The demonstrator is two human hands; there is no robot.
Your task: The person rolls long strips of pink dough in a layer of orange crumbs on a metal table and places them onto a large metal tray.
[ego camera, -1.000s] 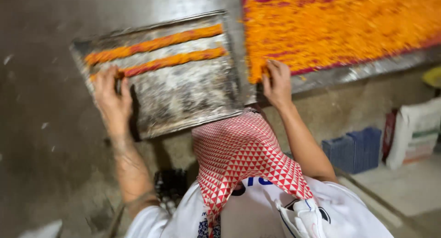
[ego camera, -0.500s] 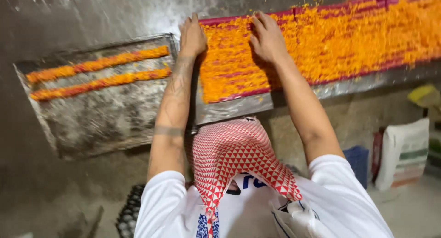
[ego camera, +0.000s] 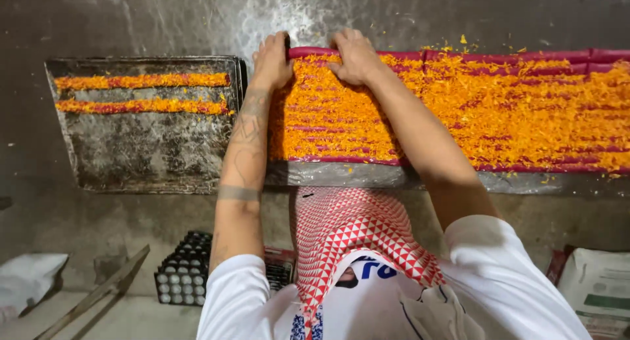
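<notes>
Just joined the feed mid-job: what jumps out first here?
A wide bed of orange petals over dark red rolls fills the right of the counter. Both hands, left hand and right hand, grip the far red roll. Left sits a grey metal tray with two orange strips.

A white sack with a green label patch lay at four o'clock; a white bag at eight.
</notes>
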